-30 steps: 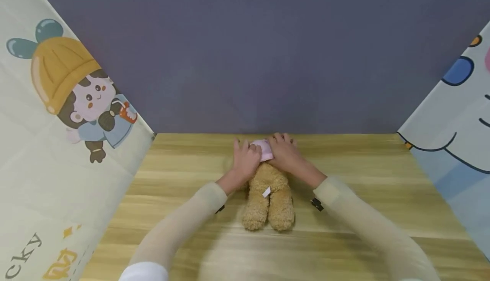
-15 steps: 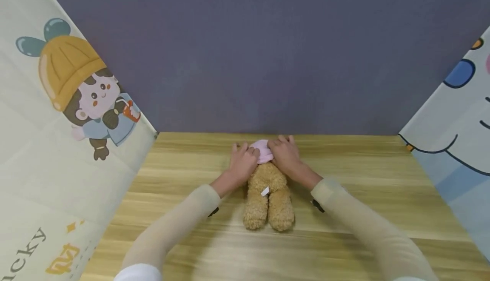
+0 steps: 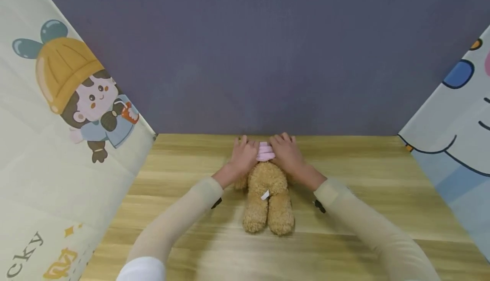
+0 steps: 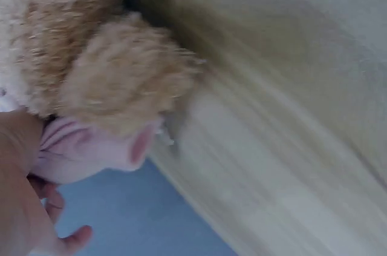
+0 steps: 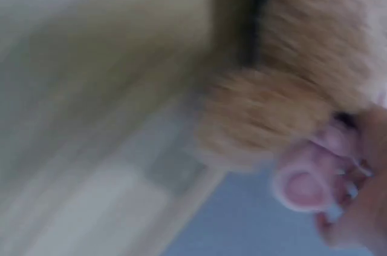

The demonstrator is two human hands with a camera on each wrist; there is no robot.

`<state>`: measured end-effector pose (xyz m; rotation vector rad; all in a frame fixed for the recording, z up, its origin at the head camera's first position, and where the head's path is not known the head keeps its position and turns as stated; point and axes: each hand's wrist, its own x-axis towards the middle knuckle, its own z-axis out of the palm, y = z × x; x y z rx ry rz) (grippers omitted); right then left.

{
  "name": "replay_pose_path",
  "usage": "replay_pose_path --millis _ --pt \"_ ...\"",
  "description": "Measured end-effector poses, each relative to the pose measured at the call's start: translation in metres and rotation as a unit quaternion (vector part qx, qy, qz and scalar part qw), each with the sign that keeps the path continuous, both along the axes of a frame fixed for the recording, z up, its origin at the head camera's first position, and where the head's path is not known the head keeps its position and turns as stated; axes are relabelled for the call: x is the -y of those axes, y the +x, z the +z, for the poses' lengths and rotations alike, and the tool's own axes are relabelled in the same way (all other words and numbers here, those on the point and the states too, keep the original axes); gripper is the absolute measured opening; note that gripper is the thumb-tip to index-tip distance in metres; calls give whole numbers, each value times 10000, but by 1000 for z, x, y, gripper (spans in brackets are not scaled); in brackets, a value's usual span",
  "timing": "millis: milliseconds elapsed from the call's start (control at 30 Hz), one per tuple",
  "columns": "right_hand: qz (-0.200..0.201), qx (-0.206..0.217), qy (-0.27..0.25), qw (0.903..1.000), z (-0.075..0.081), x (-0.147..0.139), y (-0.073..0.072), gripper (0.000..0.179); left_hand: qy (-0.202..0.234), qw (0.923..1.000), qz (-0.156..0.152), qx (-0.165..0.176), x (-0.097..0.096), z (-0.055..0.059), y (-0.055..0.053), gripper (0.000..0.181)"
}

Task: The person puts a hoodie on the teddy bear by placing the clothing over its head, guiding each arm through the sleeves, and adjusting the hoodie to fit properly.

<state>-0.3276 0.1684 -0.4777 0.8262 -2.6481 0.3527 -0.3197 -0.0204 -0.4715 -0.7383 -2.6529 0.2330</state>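
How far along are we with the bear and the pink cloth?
Done: the bear lies on the table, legs stretched out. In hand: the left grip and right grip hold the pink cloth, gathered in folds at the bear's upper end. Remaining, probably: getting the cloth fully on or off; the legs are bare, but the pictures don't settle the direction.

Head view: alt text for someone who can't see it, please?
A person's left hand and right hand each have a grip on bunched pink cloth at the top of a fuzzy golden-brown plush toy. The toy lies on a wood-grain tabletop, legs toward the viewer, before a dark wall.
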Motion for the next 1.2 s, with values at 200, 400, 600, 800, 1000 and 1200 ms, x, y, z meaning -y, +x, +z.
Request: replay_pose_path --millis 200,400,600,800,1000,1200 --pt "-22 1201 -129 9927 16 -4 -7 45 152 9919 -468 -1172 -2 -13 -2 5" --pt "78 162 -80 9998 1 -4 -5 19 369 9857 -519 -1562 0 -18 6 9" --pt "-250 170 -317 9990 -3 -9 -4 31 691 9947 -191 -732 0 -9 25 25" --pt "-292 -691 256 9968 -7 -12 -1 22 907 9936 -334 585 2 0 38 35" --pt "-464 -1075 474 9920 -20 -17 0 14 1125 9861 -424 1145 -2 2 46 37" --pt "-235 103 76 9996 8 -37 14 43 1414 9879 -67 626 -13 8 48 53"
